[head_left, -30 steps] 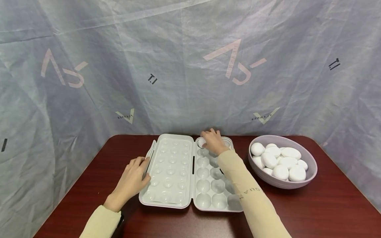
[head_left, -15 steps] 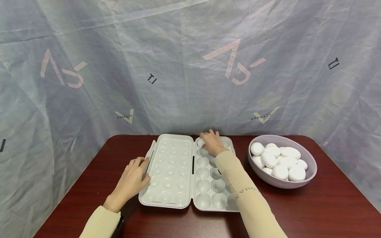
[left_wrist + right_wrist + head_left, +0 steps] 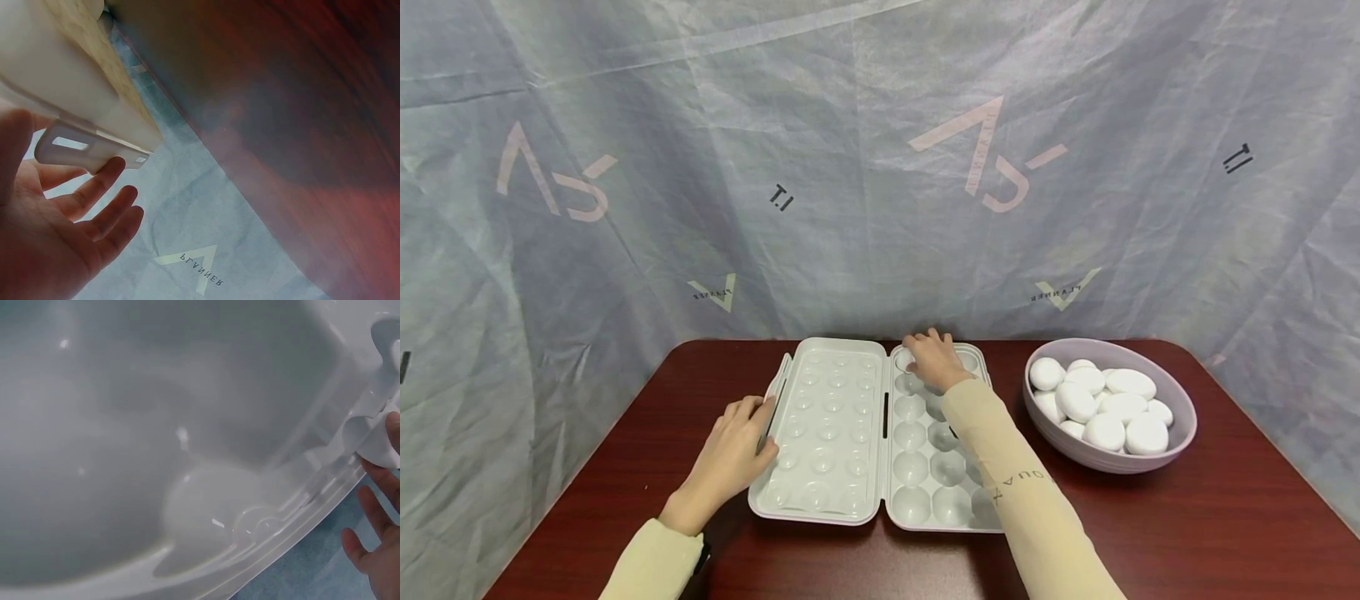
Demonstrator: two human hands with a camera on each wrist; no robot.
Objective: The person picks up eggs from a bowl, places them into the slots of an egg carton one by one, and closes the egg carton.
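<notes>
- Head view: filling of the tray [image 3: 929, 487] seems barely begun; a single egg [image 3: 905, 361] is seen there, at the 11 o'clock corner cup, while the other cups in sight are bare.
- More white eggs [image 3: 1105, 432] are left in the bowl [image 3: 1067, 447], toward 3 o'clock; the lid [image 3: 827, 432] is laid back at 9 o'clock.
- Since one second ago, the right sleeve [image 3: 1015, 492] has been shifted slightly toward 9 o'clock; the egg is kept at the same cup.
- Left wrist view: the latch flap [image 3: 94, 150] is held by the left grip [image 3: 56, 231], fingers curved around it.
- Right wrist view: the egg is pinched in the right grip [image 3: 382, 528]; full seating cannot be told.
</notes>
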